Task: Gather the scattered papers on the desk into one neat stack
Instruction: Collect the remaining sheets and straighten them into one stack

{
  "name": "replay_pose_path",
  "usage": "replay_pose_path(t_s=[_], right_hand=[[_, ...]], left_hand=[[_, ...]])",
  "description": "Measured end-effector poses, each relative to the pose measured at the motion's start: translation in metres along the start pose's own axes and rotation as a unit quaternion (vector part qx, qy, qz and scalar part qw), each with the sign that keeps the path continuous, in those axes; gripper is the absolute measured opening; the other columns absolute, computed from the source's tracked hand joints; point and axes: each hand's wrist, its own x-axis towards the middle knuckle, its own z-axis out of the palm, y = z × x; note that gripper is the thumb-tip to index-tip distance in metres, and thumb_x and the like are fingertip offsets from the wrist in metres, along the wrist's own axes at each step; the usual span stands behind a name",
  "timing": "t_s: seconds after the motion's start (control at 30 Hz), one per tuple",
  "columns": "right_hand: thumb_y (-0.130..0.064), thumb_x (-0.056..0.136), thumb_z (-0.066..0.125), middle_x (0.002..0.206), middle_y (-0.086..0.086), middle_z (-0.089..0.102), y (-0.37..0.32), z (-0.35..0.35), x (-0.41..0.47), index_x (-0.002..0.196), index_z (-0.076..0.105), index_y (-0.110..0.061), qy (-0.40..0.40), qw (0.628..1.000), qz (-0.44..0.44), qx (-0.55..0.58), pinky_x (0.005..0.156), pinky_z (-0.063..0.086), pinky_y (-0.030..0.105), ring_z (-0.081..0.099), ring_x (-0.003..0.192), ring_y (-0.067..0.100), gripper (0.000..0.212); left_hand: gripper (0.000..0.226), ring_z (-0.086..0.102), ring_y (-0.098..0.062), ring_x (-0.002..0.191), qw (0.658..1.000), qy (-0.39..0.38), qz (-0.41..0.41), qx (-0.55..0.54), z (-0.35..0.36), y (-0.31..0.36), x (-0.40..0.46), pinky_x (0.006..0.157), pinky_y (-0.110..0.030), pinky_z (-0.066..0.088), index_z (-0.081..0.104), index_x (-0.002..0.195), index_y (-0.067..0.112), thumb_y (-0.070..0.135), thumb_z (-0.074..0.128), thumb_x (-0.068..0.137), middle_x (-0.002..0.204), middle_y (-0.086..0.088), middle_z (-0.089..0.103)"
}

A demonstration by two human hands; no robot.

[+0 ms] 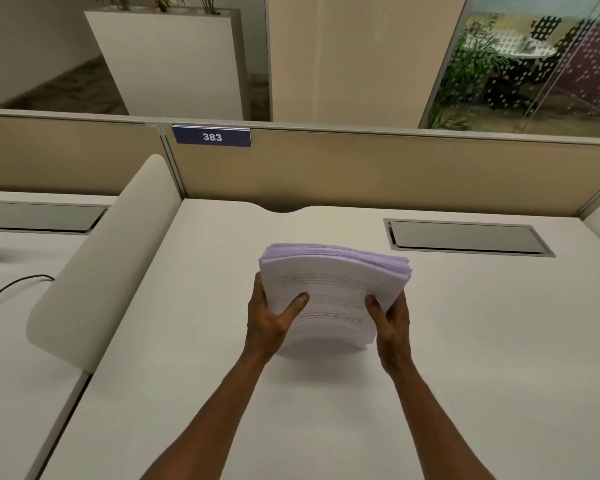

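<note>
Both hands hold one thick stack of papers over the middle of the white desk. The left hand grips the stack's left side, its thumb lying across the printed top sheet and its fingers curled out of sight underneath. The right hand grips the right side the same way, thumb on top and fingers hidden below. The stack sits between the two hands and reaches away from them toward the far side of the desk, so the grip falls on its nearer half. The sheets bow upward in the middle, and the near edge dips toward the desktop; whether it touches the surface cannot be told. At the far edge the sheets fan slightly and are not quite flush. Faint lines of printed text show on the top sheet. To the right, beyond the stack, a grey cable hatch is set into the desk. A rounded white divider stands on the left, and a blue tag reading 383 hangs on the beige partition behind.
</note>
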Motion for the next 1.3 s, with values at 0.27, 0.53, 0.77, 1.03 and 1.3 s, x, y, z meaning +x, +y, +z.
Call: replay_pose_path(t_s=[0.27,0.53,0.77,1.03,1.3], right_hand=[[-0.049,0.083,0.067,0.113,0.007,0.070,-0.012,0.035,0.006,0.126,0.062,-0.021,0.097,0.994,0.002,0.056,0.080,0.060,0.051,0.067,0.105,0.028,0.052],[-0.028,0.083,0.076,0.121,-0.012,0.064,0.029,0.022,-0.010,0.135,0.048,-0.028,0.010,0.996,0.035,-0.085,0.090,0.057,0.031,0.063,0.110,0.009,0.059],[-0.020,0.090,0.071,0.107,-0.005,0.067,0.021,0.023,0.010,0.118,0.051,-0.026,0.000,0.986,0.026,-0.166,0.077,0.058,0.019,0.066,0.094,0.012,0.035],[-0.037,0.096,0.063,0.119,-0.005,0.067,0.004,0.028,0.016,0.116,0.051,-0.036,-0.112,0.979,0.141,-0.092,0.090,0.058,0.046,0.069,0.104,0.017,0.023],[-0.046,0.098,0.056,0.108,0.001,0.074,-0.002,0.037,-0.010,0.106,0.066,-0.017,-0.123,0.964,0.224,-0.067,0.084,0.058,0.040,0.072,0.097,0.021,0.032]], left_hand=[[0.039,0.069,-0.015,0.100,0.998,0.058,-0.004,-0.006,0.019,0.019,0.011,0.078,-0.034,0.064,0.059,0.120,0.041,0.041,0.072,0.083,0.109,0.011,0.070],[0.048,0.064,-0.014,0.114,0.995,0.002,-0.074,0.060,-0.007,-0.030,0.007,0.080,-0.014,0.056,0.053,0.128,0.034,0.026,0.076,0.087,0.118,0.012,0.067],[0.038,0.067,-0.017,0.105,0.990,-0.012,-0.070,0.125,-0.009,-0.025,0.017,0.078,-0.011,0.053,0.057,0.129,0.018,0.015,0.069,0.093,0.115,0.005,0.067],[0.037,0.075,-0.026,0.100,0.983,-0.041,-0.181,0.004,-0.041,-0.020,0.011,0.089,-0.054,0.060,0.061,0.127,0.024,0.026,0.069,0.090,0.119,-0.002,0.074],[0.031,0.074,-0.029,0.104,0.957,-0.060,-0.263,-0.110,-0.080,-0.001,-0.043,0.087,-0.047,0.061,0.060,0.130,0.016,0.011,0.060,0.099,0.120,-0.007,0.074]])
